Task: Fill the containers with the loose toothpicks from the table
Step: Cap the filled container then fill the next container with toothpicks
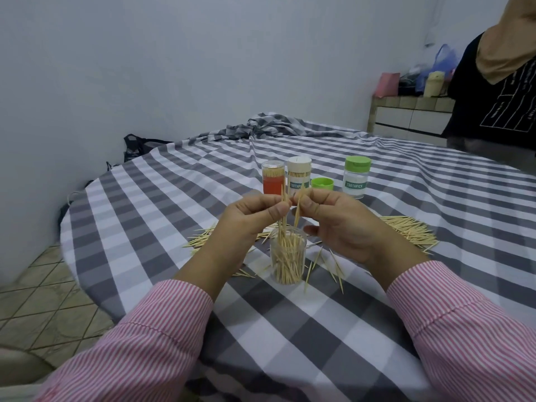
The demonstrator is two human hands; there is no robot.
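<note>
A clear open container (287, 258) stands on the checked tablecloth (290, 329), partly filled with upright toothpicks. Just above its mouth, my left hand (249, 216) pinches a few toothpicks that point down into it. My right hand (333, 219) pinches another few toothpicks beside them, also above the mouth. Loose toothpicks lie in a heap (406, 230) to the right, a scatter (203, 239) to the left, and a few (333, 265) right of the container.
Behind my hands stand an orange container (272, 177), a white-capped toothpick container (298, 175), a loose green lid (322, 183) and a green-capped container (355, 179). Another person (499, 91) stands at the far right. The table edge drops to a tiled floor on the left.
</note>
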